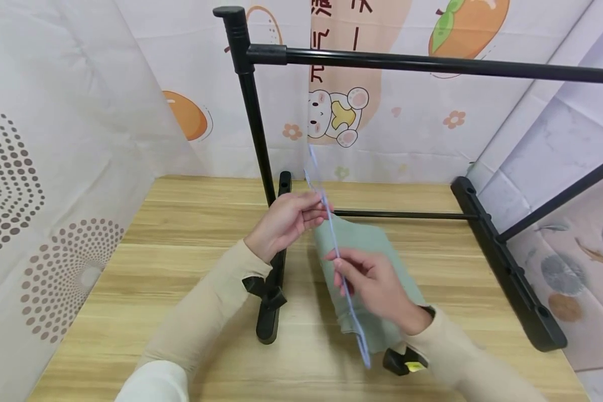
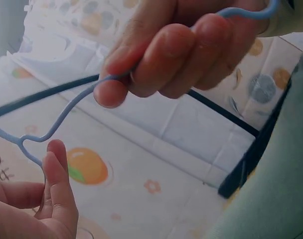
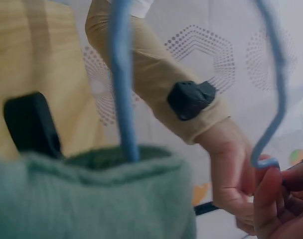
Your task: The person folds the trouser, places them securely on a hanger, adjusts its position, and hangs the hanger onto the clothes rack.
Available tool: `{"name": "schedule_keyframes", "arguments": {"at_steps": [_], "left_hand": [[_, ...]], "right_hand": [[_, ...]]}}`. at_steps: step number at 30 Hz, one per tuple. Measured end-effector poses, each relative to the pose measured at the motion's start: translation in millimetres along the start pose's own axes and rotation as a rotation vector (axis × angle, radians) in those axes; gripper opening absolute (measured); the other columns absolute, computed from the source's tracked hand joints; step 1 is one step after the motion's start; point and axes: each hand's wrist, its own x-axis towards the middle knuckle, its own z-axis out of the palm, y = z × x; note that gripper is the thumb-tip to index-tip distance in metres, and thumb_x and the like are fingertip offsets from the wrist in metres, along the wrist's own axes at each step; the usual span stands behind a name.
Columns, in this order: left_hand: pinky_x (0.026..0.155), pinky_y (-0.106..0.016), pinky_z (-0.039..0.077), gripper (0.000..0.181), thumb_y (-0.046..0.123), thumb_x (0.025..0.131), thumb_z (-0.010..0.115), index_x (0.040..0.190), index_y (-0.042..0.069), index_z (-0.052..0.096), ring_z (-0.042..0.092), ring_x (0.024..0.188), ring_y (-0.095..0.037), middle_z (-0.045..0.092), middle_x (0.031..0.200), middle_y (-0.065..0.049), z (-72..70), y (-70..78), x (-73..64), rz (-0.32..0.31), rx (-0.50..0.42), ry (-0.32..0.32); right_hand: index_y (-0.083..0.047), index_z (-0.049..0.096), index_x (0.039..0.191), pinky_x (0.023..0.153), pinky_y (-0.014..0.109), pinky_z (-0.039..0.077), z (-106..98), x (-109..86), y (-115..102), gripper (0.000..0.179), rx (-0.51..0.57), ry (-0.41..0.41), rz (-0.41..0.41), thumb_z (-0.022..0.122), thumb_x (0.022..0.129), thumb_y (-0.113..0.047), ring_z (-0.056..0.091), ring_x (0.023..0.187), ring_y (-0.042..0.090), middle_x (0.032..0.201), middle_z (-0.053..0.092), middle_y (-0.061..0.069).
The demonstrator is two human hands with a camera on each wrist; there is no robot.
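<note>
A thin blue clothes hanger (image 1: 333,230), seen nearly edge-on in the head view, is held in the air between both hands. My left hand (image 1: 293,220) pinches it near the hook end, beside the neck that shows in the left wrist view. Further down, my right hand (image 1: 374,279) grips one sloping arm of the hanger between thumb and fingers. Below lies a folded pale green cloth (image 1: 362,240) on the table. In the right wrist view the hanger's lower bar (image 3: 122,89) runs down to the opening of the green cloth (image 3: 116,194) and its end is hidden there.
A black rack stands over the table, with a top rail (image 1: 407,61), a left post (image 1: 253,111) and a low crossbar (image 1: 407,214). Its feet rest on the wood-grain table (image 1: 181,251), the right foot (image 1: 507,268) beyond my right hand. Patterned curtains (image 1: 70,111) enclose the space.
</note>
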Motion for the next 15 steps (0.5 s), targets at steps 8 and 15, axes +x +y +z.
{"name": "schedule_keyframes", "arguments": {"at_steps": [8, 15], "left_hand": [[0.062, -0.015, 0.054, 0.017, 0.01, 0.103, 0.045, 0.097, 0.004, 0.06, 0.068, 0.068, -0.009, 0.07, 0.076, -0.003, 43.7, 31.3, 12.5, 0.02, -0.051, -0.044], [0.06, -0.016, 0.053, 0.024, 0.009, 0.102, 0.048, 0.087, 0.007, 0.067, 0.068, 0.064, -0.01, 0.072, 0.075, -0.005, 70.5, 55.0, 28.4, 0.065, -0.163, -0.069]], "right_hand": [[0.016, 0.063, 0.103, 0.037, 0.025, 0.042, -47.2, 8.5, -56.3, 0.016, -0.021, 0.042, -0.108, 0.05, 0.095, 0.009, 0.054, 0.046, 0.008, 0.064, 0.062, -0.003], [0.001, 0.07, 0.105, 0.04, 0.028, 0.045, -80.2, 17.5, -97.1, 0.017, -0.119, 0.079, -0.071, 0.056, 0.096, 0.001, 0.057, 0.047, 0.013, 0.065, 0.065, 0.004]]}}
